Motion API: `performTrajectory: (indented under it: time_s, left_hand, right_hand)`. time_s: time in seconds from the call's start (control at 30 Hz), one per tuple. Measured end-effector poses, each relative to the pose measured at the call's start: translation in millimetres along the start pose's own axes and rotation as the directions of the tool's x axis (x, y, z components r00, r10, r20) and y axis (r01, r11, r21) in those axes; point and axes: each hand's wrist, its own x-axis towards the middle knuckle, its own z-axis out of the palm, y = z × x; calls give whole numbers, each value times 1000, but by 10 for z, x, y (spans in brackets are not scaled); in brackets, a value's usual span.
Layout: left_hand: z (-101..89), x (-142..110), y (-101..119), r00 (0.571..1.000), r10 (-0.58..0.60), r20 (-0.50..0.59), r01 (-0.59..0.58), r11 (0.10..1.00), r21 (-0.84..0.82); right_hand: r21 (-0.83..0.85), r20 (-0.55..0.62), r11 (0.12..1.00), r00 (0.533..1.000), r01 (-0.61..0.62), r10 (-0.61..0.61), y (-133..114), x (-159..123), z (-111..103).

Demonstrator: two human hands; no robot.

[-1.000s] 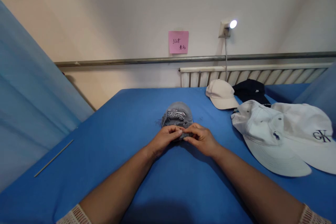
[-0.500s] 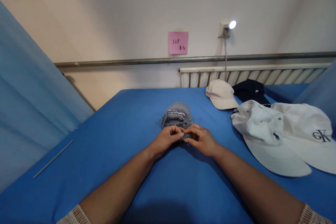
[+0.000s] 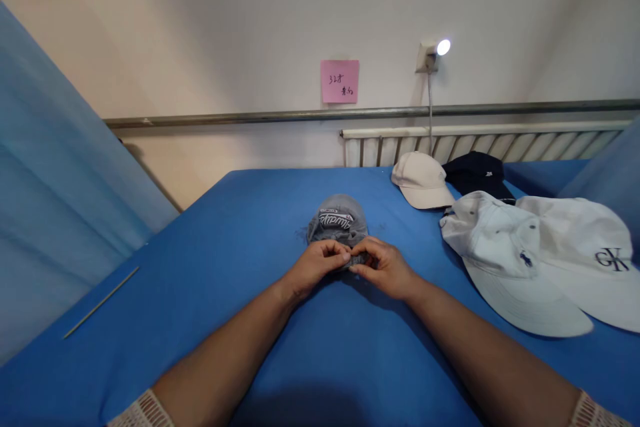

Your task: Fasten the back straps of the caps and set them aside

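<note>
A grey cap (image 3: 338, 219) with white lettering lies on the blue table (image 3: 240, 233) in front of me. My left hand (image 3: 314, 267) and my right hand (image 3: 383, 265) meet at the cap's near edge. Both pinch that edge between thumb and fingers, with the fingers curled. The part of the cap under my fingers is hidden.
To the right lie a beige cap (image 3: 421, 180), a dark navy cap (image 3: 476, 172), a white bucket hat (image 3: 505, 252) and a white cap (image 3: 587, 248) with black letters. A thin stick (image 3: 100, 302) lies near the left edge. Blue curtain (image 3: 55, 200) hangs at left; a radiator (image 3: 480, 140) stands behind.
My fingers have shifted slightly on the cap's near edge, with the thumbs curling in more. The cap and my arms stay in place.
</note>
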Motion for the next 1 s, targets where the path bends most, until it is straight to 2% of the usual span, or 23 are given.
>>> performTrajectory:
  time_s: [0.17, 0.6, 0.8, 0.93, 1.0]
  left_hand:
    - [-49, -14, 17, 999, 3, 44, 1, 995, -100]
    - [-5, 12, -27, 1000, -11, 0, 11, 999, -33]
    - [1, 7, -14, 1000, -1, -4, 1, 1000, -31]
    - [9, -8, 12, 998, 23, 50, -20, 997, -68]
    - [12, -9, 18, 999, 26, 40, -24, 998, -55]
  right_hand:
    - [20, -87, 999, 995, -49, 50, -15, 2, -4]
    - [19, -22, 999, 999, -36, 36, 8, 0, 6]
    - [12, -65, 997, 995, -81, 81, -1, -21, 24]
    - [88, -93, 995, 994, -45, 53, 19, -22, 25]
    - [133, -114, 991, 993, -11, 26, 37, -19, 24]
